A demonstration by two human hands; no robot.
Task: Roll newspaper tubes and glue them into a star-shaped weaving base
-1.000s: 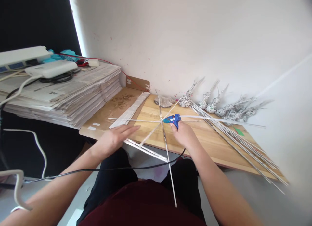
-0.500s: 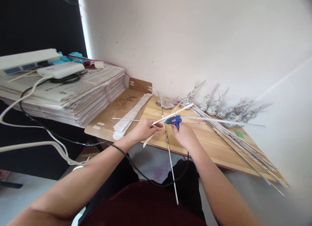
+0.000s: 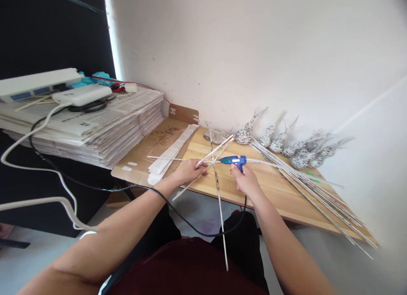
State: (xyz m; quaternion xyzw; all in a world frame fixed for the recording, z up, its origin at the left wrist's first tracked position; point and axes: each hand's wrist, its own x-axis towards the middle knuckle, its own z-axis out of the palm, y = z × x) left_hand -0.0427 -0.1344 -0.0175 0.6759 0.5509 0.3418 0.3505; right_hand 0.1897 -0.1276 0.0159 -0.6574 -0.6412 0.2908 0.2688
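Observation:
My left hand (image 3: 191,172) is closed around thin white rolled-paper sticks (image 3: 213,152) that slant up to the right. Another rolled-paper stick (image 3: 220,201) crosses them and runs down past the table edge toward my lap. In my right hand (image 3: 246,179) is a blue glue gun (image 3: 234,160), its nozzle pointing left toward where the sticks cross. A long pale glue stick (image 3: 280,165) sticks out of the gun's back, and a black cord (image 3: 203,235) hangs from its handle. The fingers of my left hand partly hide the crossing.
Several woven paper pieces (image 3: 244,136) stand along the wall. A bundle of paper sticks (image 3: 313,191) lies on the right of the wooden table (image 3: 263,185). Flat paper strips (image 3: 171,151) lie on cardboard (image 3: 127,170), beside a newspaper stack (image 3: 127,129) bearing a power strip (image 3: 38,84).
My right hand has drawn the glue gun to the right, away from the crossing. The white sticks in my left hand have swung to a steeper slant.

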